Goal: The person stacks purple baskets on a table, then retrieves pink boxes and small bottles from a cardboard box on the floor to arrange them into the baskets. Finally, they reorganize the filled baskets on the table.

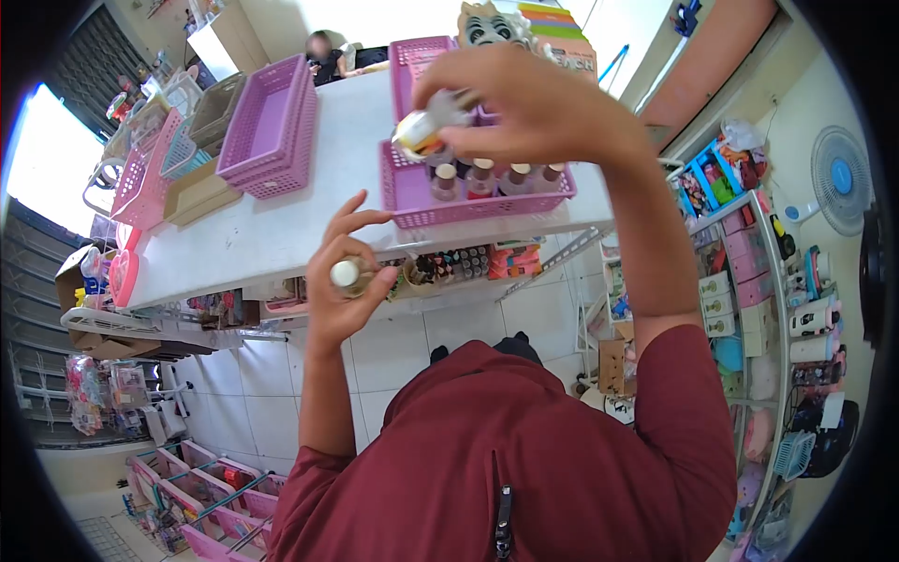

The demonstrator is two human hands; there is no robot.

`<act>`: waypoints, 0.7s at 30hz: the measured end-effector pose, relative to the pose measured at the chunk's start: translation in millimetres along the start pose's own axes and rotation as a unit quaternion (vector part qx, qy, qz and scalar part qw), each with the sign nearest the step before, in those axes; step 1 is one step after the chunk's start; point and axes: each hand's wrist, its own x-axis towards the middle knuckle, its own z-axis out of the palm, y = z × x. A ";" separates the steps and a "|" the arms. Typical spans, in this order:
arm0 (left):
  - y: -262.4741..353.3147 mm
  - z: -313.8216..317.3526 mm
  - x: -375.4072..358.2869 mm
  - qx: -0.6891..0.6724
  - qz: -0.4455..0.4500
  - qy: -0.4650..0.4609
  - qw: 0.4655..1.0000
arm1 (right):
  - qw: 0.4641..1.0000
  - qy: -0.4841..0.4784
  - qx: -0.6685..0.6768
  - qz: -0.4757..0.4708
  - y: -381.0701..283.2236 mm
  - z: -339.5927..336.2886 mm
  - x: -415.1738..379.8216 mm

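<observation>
My left hand (330,302) is closed around a small bottle with a pale cap (345,273), just in front of the table edge. Its raised forefinger reaches near the left side of a purple plastic basket (482,214). Above that basket, my right hand (524,105) grips a small bottle with a white and yellow-orange label (418,133), tilted and partly blurred. Several small bottles with pale caps (481,178) stand upright in the basket, one with red at its base. My right hand and forearm hide part of the basket's back.
On the white table (351,150), stacked purple baskets (272,131) stand at the left beside a tan tray (201,192). Another purple basket (409,58) lies behind the bottles. A shelf unit (749,309) and a fan (841,180) are at right. A person (326,64) sits beyond the table.
</observation>
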 end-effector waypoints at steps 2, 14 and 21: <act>-11.5 -0.8 2.6 0.004 0.009 -0.009 1.000 | 0.983 0.012 -0.117 -0.144 33.0 40.1 48.9; -38.8 -2.6 0.3 -0.099 -0.043 -0.085 0.991 | 0.974 -0.170 -0.151 0.009 41.0 85.6 80.0; -26.4 -1.8 -2.6 -0.051 -0.024 -0.005 0.998 | 0.947 -0.049 -0.300 -0.106 44.3 91.8 63.4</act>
